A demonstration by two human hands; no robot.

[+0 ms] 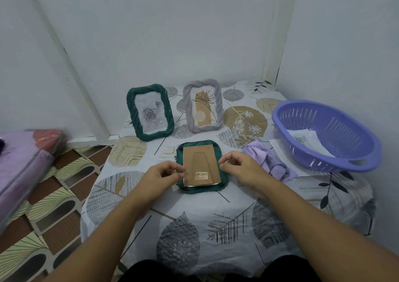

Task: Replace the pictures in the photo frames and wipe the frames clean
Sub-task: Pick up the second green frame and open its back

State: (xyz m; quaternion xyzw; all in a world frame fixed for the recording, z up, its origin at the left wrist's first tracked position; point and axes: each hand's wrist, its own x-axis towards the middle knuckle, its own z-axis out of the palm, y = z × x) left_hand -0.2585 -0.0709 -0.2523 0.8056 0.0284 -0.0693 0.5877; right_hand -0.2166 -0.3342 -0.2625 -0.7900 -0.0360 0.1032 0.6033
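A dark green photo frame [200, 167] with a twisted rope-like border lies face down near the middle of a table [194, 227], its brown cardboard backing [200, 165] facing up. A small barcode sticker [201, 175] sits low on the backing; its print is too small to read beyond some digits. The left hand [164, 177] pinches the backing's left edge with curled fingertips, and the right hand [239, 169] pinches its right edge the same way.

Behind it stand two upright frames: a second green frame [150, 112] holding a grey rose picture with faint, unreadable script at the top, and just to its right a pale lilac frame [203, 105] holding a line-drawn flower on a tan arch, with tiny illegible text.

A crumpled lilac cloth [269, 160] lies just right of the right hand. Further right, a purple slotted plastic basket [323, 134] holds paper sheets.

The table wears a white cloth printed with large grey and tan leaves. It stands in a corner of plain white walls [172, 33]. The floor [43, 206] at left has brown and green patterned tiles, and a blurred purple bundle [23, 169] lies there.
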